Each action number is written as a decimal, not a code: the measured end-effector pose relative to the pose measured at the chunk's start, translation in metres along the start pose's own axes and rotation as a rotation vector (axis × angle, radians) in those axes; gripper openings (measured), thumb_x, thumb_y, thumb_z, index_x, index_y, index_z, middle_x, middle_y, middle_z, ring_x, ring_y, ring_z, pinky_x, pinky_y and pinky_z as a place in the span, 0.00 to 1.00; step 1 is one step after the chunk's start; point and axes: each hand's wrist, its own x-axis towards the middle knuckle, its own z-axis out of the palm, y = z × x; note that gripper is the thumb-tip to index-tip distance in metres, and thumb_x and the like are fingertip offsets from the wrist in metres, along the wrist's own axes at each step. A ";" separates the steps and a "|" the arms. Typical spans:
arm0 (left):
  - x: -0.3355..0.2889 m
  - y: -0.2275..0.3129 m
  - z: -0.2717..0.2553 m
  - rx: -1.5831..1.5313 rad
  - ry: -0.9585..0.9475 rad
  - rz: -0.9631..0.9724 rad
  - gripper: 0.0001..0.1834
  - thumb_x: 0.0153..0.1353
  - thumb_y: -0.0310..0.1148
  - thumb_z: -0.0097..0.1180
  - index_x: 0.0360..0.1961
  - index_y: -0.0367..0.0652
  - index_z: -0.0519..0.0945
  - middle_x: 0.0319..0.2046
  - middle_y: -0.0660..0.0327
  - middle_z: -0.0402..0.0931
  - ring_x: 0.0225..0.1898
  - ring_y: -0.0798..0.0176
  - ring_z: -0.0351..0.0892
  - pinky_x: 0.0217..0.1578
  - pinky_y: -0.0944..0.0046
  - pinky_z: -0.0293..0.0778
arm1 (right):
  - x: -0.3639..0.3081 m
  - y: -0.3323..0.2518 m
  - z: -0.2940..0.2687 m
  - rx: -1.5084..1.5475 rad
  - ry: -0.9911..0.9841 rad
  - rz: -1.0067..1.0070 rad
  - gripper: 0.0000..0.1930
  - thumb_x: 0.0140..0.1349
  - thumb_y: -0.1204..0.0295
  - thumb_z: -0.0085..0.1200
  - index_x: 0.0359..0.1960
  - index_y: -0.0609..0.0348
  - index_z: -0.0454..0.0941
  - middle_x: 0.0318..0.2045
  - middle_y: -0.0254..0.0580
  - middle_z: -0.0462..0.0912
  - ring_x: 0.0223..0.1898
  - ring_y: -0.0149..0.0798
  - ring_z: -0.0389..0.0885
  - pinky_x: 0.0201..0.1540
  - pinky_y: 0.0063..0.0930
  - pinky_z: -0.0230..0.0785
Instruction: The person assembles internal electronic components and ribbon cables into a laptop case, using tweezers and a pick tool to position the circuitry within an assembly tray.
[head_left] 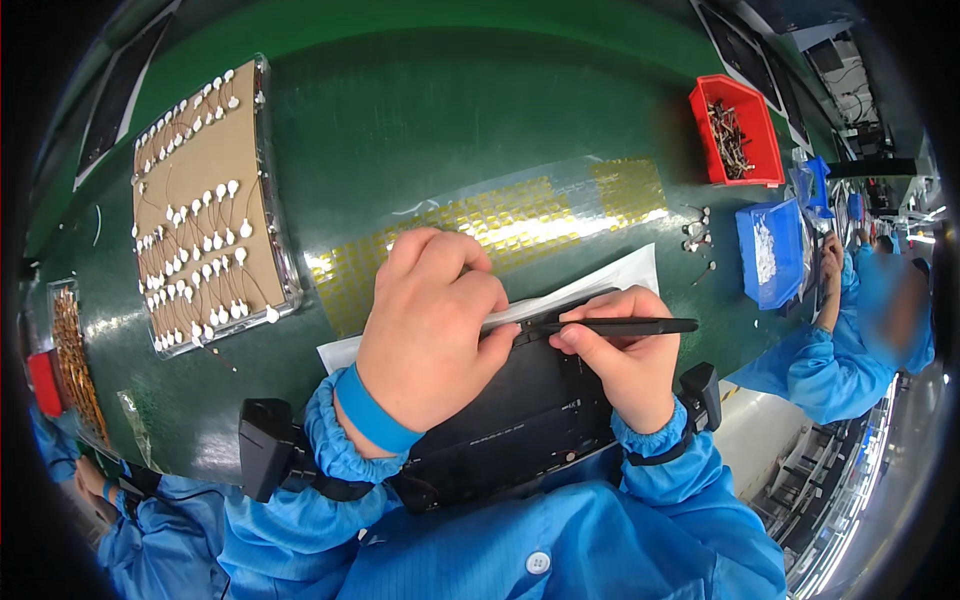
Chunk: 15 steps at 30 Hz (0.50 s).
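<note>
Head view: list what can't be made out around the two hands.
All in the head view:
- Black panel: upper left part covered by the left hand; near edge partly behind the blue smock.
- Black pen-like tool, in the right hand: exact contact of its tip, too small.

Well left of the fingers [485, 290], a tray [225, 150] bears white-tipped wires [246, 228]; ahead and to their right stand a red bin [763, 132] of thin parts [732, 145] and a blue bin [789, 235] of white pieces [763, 250].

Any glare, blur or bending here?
In the head view, white glare streaks the yellow-patterned sheet and green table; edges bend toward the dark rim; a co-worker's head at right is blurred; the left hand and right hand look sharp.
</note>
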 end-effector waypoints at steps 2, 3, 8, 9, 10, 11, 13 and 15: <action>0.000 0.000 0.000 -0.012 0.000 -0.003 0.11 0.34 0.24 0.64 0.22 0.42 0.75 0.35 0.58 0.69 0.41 0.51 0.66 0.42 0.57 0.65 | 0.000 0.001 0.000 -0.025 0.003 -0.012 0.11 0.47 0.81 0.63 0.27 0.63 0.72 0.28 0.40 0.79 0.29 0.26 0.76 0.33 0.18 0.70; 0.001 0.000 0.001 -0.017 -0.005 -0.005 0.11 0.34 0.24 0.64 0.22 0.42 0.75 0.35 0.58 0.69 0.41 0.51 0.66 0.42 0.57 0.65 | 0.000 0.001 0.001 -0.027 0.007 -0.006 0.11 0.47 0.81 0.63 0.27 0.63 0.72 0.28 0.40 0.79 0.29 0.26 0.76 0.33 0.18 0.70; 0.001 0.000 0.002 -0.005 0.011 -0.012 0.12 0.33 0.24 0.64 0.22 0.42 0.74 0.34 0.58 0.68 0.41 0.51 0.66 0.41 0.57 0.65 | -0.001 -0.001 0.003 -0.006 0.024 0.011 0.11 0.47 0.81 0.63 0.26 0.63 0.71 0.28 0.40 0.80 0.29 0.26 0.76 0.33 0.18 0.70; 0.001 0.000 0.002 -0.007 0.010 -0.015 0.12 0.33 0.24 0.64 0.22 0.42 0.74 0.34 0.58 0.68 0.41 0.51 0.66 0.41 0.57 0.65 | -0.001 -0.001 0.002 -0.007 0.024 0.014 0.11 0.47 0.81 0.63 0.26 0.63 0.71 0.28 0.40 0.80 0.29 0.26 0.76 0.33 0.18 0.70; 0.000 0.000 0.003 -0.001 0.017 -0.014 0.12 0.33 0.25 0.64 0.21 0.42 0.74 0.34 0.58 0.68 0.41 0.51 0.66 0.41 0.57 0.65 | -0.001 -0.001 0.001 -0.058 -0.009 -0.019 0.10 0.48 0.84 0.60 0.28 0.65 0.70 0.30 0.45 0.78 0.29 0.32 0.79 0.34 0.22 0.73; 0.000 0.000 0.003 0.006 0.024 -0.014 0.12 0.33 0.25 0.64 0.21 0.42 0.74 0.34 0.58 0.68 0.41 0.51 0.66 0.41 0.57 0.65 | -0.001 -0.001 0.001 -0.109 -0.043 -0.052 0.09 0.49 0.87 0.56 0.29 0.68 0.68 0.31 0.49 0.77 0.30 0.38 0.81 0.35 0.26 0.77; 0.000 0.000 0.004 0.007 0.033 -0.014 0.12 0.33 0.25 0.64 0.21 0.42 0.74 0.34 0.58 0.68 0.41 0.51 0.66 0.40 0.57 0.65 | -0.001 0.001 0.002 -0.070 -0.015 -0.036 0.10 0.48 0.84 0.60 0.28 0.66 0.69 0.30 0.45 0.78 0.30 0.32 0.79 0.34 0.22 0.74; 0.000 0.001 0.005 0.007 0.042 -0.013 0.12 0.33 0.25 0.65 0.20 0.42 0.74 0.34 0.58 0.68 0.40 0.51 0.66 0.40 0.56 0.65 | -0.001 0.002 0.004 -0.033 0.015 -0.021 0.11 0.47 0.82 0.63 0.27 0.63 0.71 0.29 0.41 0.80 0.29 0.26 0.76 0.33 0.17 0.70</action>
